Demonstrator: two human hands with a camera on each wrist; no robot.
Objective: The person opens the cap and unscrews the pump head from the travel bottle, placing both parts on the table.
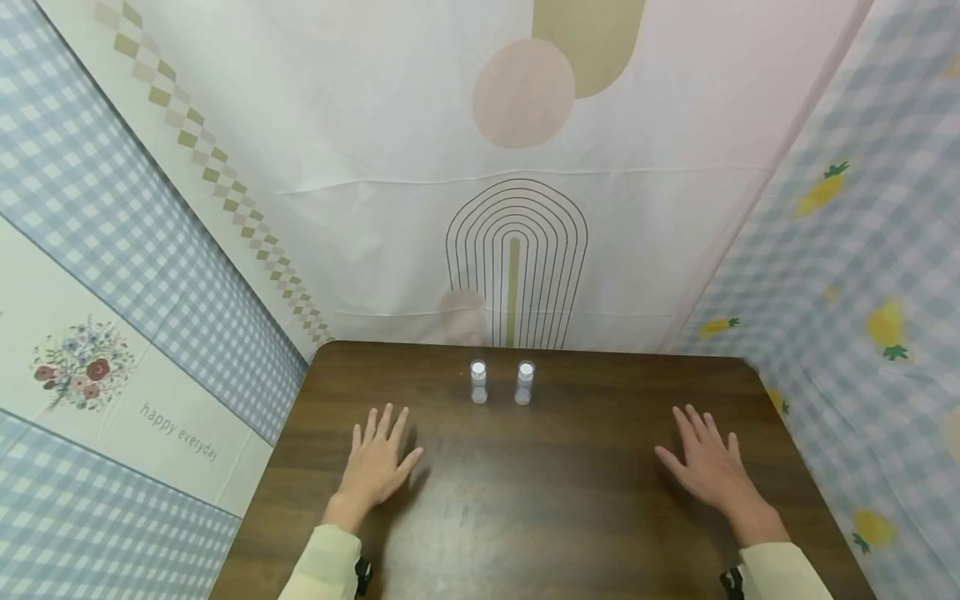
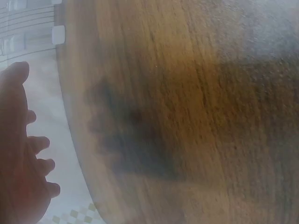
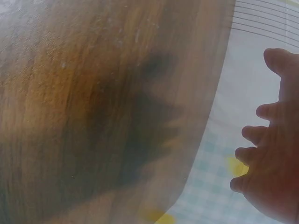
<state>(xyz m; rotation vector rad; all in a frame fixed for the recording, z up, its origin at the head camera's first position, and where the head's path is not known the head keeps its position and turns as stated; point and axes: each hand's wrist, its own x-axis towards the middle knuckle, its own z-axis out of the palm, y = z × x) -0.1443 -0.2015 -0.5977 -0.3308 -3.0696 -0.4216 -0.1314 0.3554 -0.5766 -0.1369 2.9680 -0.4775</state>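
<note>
Two small clear bottles with white caps stand upright side by side near the table's far edge: a left bottle [image 1: 478,383] and a right bottle [image 1: 525,385]. Palm down over the left part of the table, my left hand [image 1: 377,462] has its fingers spread and holds nothing. The left bottle is the nearer one to it, ahead and to the right. My right hand [image 1: 708,467] hovers over the right part with fingers spread, also holding nothing. In the left wrist view, part of a bottle [image 2: 39,38] shows beyond the thumb. Both wrist views catch the hands' shadows on the wood.
The dark wooden table [image 1: 540,500] has rounded far corners. Behind it hangs a white patterned cloth [image 1: 375,250]. Blue checked cloth [image 1: 210,325] lines the left side, and checked cloth with yellow pineapples [image 1: 847,333] lines the right.
</note>
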